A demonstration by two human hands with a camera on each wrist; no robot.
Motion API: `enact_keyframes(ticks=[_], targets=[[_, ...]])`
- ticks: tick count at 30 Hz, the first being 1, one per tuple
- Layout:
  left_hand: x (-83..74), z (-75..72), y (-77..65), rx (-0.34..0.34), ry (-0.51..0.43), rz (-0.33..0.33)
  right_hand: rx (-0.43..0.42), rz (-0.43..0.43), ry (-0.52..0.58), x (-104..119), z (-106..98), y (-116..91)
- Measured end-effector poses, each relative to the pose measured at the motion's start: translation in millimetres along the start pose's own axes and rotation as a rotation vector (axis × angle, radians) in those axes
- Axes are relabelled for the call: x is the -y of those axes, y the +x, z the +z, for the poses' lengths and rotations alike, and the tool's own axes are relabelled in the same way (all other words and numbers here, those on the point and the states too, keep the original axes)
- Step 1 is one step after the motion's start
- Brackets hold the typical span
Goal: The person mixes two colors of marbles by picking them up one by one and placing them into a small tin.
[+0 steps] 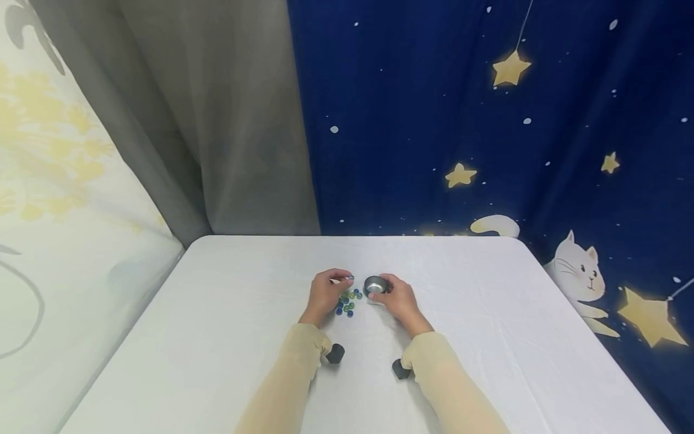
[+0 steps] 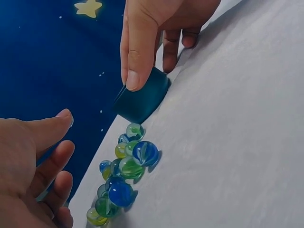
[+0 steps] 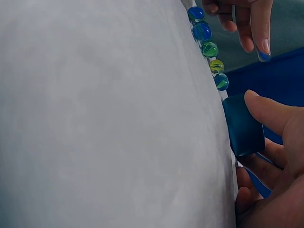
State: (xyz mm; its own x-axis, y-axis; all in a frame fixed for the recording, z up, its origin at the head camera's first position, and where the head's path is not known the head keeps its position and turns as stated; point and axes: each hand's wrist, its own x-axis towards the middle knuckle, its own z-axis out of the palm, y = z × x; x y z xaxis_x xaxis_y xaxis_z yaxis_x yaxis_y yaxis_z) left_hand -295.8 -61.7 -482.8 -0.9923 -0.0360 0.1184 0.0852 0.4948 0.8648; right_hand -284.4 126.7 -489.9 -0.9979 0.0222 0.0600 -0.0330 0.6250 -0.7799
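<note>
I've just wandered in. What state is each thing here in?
Left hand: pinching a marble.
Held marble: lifted off the table.
Right hand: gripping the cup.
Cup: opening upward; contents too small to tell.
Loose marbles: clustered on the table near the cup.
White table: covered smoothly, with faint creases.
Gray curtain: hanging in folds.
Blue curtain: hanging behind the table.

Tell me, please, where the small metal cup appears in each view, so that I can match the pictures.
Head: the small metal cup is below centre, slightly right.
Left wrist: the cup is near the centre, slightly up and left.
Right wrist: the cup is right of centre, about mid-height.
Shared landmark: the glass marbles, lying near the cup in all three views.
</note>
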Motion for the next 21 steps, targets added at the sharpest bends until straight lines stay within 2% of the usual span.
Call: enact_keyframes(ticks=[9,14,21], targets=[[-1.8,8.8,0.7,-0.008,0.023,0.038,-0.002,-0.006,0.002,-1,0,0],[-3.5,12.1,1.8,0.0,0.025,0.082,-0.005,-0.012,0.001,-2,1,0],[-2.8,17.0,2.1,0.025,0.043,0.077,-0.005,-0.013,0.005,-1,0,-1]])
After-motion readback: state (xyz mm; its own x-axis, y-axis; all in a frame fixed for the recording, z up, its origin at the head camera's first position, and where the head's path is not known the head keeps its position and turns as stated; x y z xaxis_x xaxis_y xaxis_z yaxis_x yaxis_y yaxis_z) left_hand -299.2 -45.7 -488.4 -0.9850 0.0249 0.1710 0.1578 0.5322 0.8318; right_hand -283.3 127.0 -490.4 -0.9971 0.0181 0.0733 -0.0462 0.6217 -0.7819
